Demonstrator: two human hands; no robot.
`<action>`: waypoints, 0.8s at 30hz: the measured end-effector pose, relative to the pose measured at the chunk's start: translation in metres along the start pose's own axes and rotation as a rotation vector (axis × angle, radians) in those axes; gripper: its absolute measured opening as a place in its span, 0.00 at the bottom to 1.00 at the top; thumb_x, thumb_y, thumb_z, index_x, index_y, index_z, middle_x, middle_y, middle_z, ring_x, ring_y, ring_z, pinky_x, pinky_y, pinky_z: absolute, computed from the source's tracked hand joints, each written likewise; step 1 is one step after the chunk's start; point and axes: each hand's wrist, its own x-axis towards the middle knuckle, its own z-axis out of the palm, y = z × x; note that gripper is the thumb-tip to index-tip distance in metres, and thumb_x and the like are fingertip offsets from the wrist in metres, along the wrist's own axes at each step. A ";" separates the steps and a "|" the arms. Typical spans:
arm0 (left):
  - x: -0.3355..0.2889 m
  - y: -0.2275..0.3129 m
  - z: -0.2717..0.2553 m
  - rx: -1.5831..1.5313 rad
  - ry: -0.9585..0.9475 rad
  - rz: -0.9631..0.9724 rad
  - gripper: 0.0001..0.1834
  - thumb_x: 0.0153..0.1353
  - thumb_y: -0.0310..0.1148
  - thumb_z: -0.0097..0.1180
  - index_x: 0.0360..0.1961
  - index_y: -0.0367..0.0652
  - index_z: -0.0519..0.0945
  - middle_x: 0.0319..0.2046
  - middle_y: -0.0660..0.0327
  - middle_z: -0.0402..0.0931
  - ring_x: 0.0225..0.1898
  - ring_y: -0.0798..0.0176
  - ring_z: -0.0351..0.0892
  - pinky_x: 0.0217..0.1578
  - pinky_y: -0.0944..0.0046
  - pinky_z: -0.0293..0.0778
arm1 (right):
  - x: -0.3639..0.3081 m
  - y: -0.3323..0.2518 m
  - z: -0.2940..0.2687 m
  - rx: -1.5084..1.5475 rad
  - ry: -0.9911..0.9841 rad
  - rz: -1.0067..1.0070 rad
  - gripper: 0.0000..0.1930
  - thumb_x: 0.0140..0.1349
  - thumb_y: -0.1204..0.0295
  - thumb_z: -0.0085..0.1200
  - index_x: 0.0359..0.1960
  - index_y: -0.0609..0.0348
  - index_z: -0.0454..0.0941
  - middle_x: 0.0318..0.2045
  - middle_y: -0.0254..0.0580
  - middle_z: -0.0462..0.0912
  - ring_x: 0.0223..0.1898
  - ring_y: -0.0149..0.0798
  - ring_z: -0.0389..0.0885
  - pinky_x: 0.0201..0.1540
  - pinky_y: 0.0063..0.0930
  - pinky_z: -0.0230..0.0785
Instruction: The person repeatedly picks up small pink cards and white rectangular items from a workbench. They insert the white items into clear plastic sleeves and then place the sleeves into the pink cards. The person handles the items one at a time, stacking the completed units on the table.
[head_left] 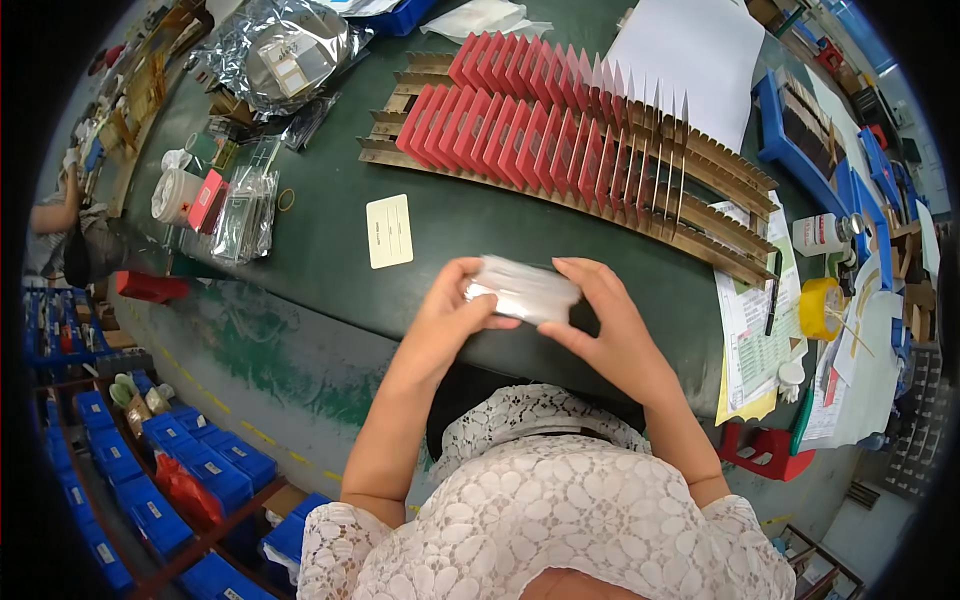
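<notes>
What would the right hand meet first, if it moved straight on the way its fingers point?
The right hand would probably first meet the shiny whitish packet; depth is unclear, they may already touch.

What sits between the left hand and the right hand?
A shiny, whitish packet, blurred in the head view. The left hand grips its left end; the right hand brackets its right end, contact unclear.

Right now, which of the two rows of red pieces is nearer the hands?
The front row, lower in the picture. The back row stands beyond it, farther from the left hand and the right hand.
</notes>
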 end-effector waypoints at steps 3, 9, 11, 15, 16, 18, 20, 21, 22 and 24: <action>0.001 0.008 -0.004 0.049 0.044 -0.005 0.21 0.60 0.24 0.48 0.55 0.31 0.62 0.44 0.52 0.72 0.43 0.61 0.77 0.43 0.62 0.79 | -0.002 0.007 0.002 0.201 0.016 0.094 0.24 0.58 0.67 0.59 0.55 0.59 0.68 0.49 0.45 0.72 0.46 0.39 0.75 0.50 0.29 0.68; 0.003 0.012 0.003 0.225 0.007 0.036 0.21 0.60 0.23 0.48 0.55 0.32 0.64 0.41 0.55 0.73 0.37 0.67 0.76 0.35 0.68 0.76 | 0.002 0.009 0.013 0.252 0.105 0.256 0.12 0.61 0.67 0.55 0.41 0.60 0.73 0.30 0.42 0.78 0.31 0.37 0.78 0.35 0.29 0.70; 0.005 0.013 -0.002 0.304 0.030 0.134 0.22 0.59 0.23 0.48 0.56 0.33 0.64 0.39 0.56 0.73 0.35 0.70 0.74 0.33 0.69 0.73 | 0.005 0.004 0.017 0.241 0.087 0.286 0.09 0.62 0.66 0.53 0.36 0.59 0.73 0.23 0.42 0.77 0.26 0.40 0.78 0.32 0.31 0.70; 0.015 0.026 -0.004 0.751 0.220 0.258 0.25 0.58 0.24 0.51 0.58 0.36 0.63 0.37 0.58 0.72 0.32 0.71 0.71 0.33 0.69 0.71 | 0.018 -0.001 0.039 0.073 0.093 0.195 0.10 0.63 0.64 0.51 0.31 0.58 0.72 0.23 0.46 0.77 0.26 0.49 0.78 0.31 0.39 0.69; 0.014 0.033 0.002 0.828 0.274 0.272 0.25 0.58 0.25 0.52 0.58 0.36 0.63 0.37 0.58 0.72 0.32 0.70 0.71 0.34 0.69 0.70 | 0.022 0.000 0.043 0.032 0.121 0.176 0.10 0.63 0.64 0.51 0.31 0.58 0.72 0.24 0.46 0.78 0.27 0.51 0.78 0.31 0.41 0.69; 0.021 0.026 -0.001 1.111 0.387 0.472 0.28 0.57 0.27 0.55 0.58 0.36 0.63 0.40 0.55 0.70 0.36 0.65 0.71 0.38 0.66 0.70 | 0.027 -0.001 0.047 -0.051 0.195 0.118 0.11 0.61 0.63 0.52 0.29 0.58 0.71 0.26 0.46 0.78 0.29 0.53 0.78 0.31 0.44 0.69; 0.018 0.023 0.008 1.280 0.429 0.554 0.31 0.55 0.29 0.60 0.59 0.34 0.62 0.49 0.48 0.64 0.48 0.52 0.68 0.50 0.58 0.66 | 0.023 -0.001 0.041 -0.160 0.189 0.121 0.12 0.61 0.62 0.53 0.30 0.59 0.72 0.28 0.45 0.79 0.29 0.51 0.78 0.31 0.43 0.70; 0.016 0.021 0.014 1.295 0.455 0.563 0.32 0.55 0.30 0.61 0.59 0.33 0.62 0.52 0.46 0.61 0.52 0.48 0.66 0.53 0.57 0.63 | 0.019 0.000 0.037 -0.209 0.195 0.120 0.12 0.61 0.62 0.53 0.31 0.59 0.72 0.28 0.44 0.79 0.29 0.50 0.78 0.31 0.42 0.70; 0.011 0.019 0.018 1.320 0.481 0.536 0.33 0.54 0.31 0.62 0.58 0.33 0.62 0.54 0.45 0.59 0.56 0.44 0.62 0.56 0.55 0.61 | 0.015 -0.004 0.030 -0.162 0.197 0.128 0.11 0.60 0.64 0.54 0.33 0.59 0.73 0.27 0.43 0.78 0.27 0.47 0.78 0.30 0.39 0.69; 0.006 0.016 0.027 1.385 0.564 0.571 0.29 0.53 0.32 0.63 0.53 0.34 0.65 0.52 0.46 0.60 0.55 0.44 0.62 0.56 0.53 0.59 | 0.001 -0.016 0.003 -0.069 0.193 0.141 0.10 0.60 0.66 0.56 0.36 0.59 0.74 0.25 0.41 0.76 0.24 0.39 0.76 0.29 0.31 0.68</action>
